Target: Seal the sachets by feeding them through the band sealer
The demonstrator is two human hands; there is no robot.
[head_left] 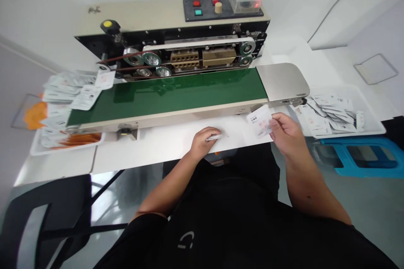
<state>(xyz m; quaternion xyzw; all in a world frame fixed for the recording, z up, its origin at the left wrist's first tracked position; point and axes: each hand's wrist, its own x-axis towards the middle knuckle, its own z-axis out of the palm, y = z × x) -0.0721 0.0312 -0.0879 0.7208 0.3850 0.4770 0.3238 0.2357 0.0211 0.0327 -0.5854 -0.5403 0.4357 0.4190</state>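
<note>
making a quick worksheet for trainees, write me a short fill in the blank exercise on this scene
The flat white printed packet near the rounded silver metal plate is in the person's ____ hand.
The long flat conveyor belt is coloured ____.
The rectangular black control panel carries ____ square red buttons.

Missing words: right; green; two

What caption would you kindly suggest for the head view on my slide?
Right hand holding a printed white packet, left hand gripping a pale item, before a machine with a green belt.
</note>
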